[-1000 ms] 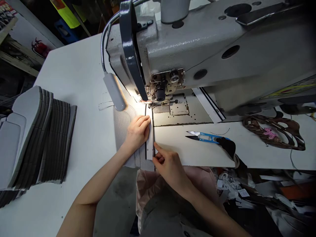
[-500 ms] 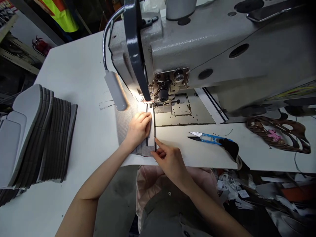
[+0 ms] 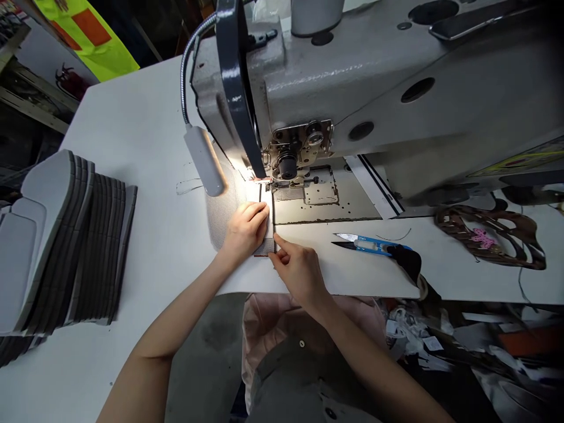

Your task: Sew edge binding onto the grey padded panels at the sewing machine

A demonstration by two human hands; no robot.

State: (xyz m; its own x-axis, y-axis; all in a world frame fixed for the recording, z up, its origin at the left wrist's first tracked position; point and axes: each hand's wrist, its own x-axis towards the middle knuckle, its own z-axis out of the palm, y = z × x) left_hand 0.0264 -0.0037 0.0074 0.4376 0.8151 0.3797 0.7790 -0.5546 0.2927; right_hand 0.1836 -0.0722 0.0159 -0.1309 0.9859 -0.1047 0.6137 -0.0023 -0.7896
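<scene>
A grey mesh fabric piece [image 3: 219, 214] lies under the sewing machine's needle area, with a white strip with a dark line [image 3: 270, 220] along its right edge. My left hand [image 3: 247, 229] rests on top of both, fingers extended close together and pressing down just in front of the presser foot. At the near right corner of the fabric, my right hand [image 3: 299, 267] pinches the edge between thumb and fingers. The sewing machine [image 3: 365, 70] reaches in from the right, and its lamp [image 3: 205, 161] lights the stitching spot. Some fabric is hidden beneath my left hand.
A stack of grey padded pieces [image 3: 83, 241] stands on the left of the white table [image 3: 154, 117]. Blue thread snips [image 3: 372, 245] lie to the right, beside a dark cloth [image 3: 408, 264]. Farther right is a brown openwork item with a pink ornament [image 3: 493, 238]. A high-visibility garment [image 3: 99, 38] shows behind.
The fabric and strip have moved away from me under the machine, so less fabric shows at the near end. My right hand has advanced with it; the high-visibility garment shows more.
</scene>
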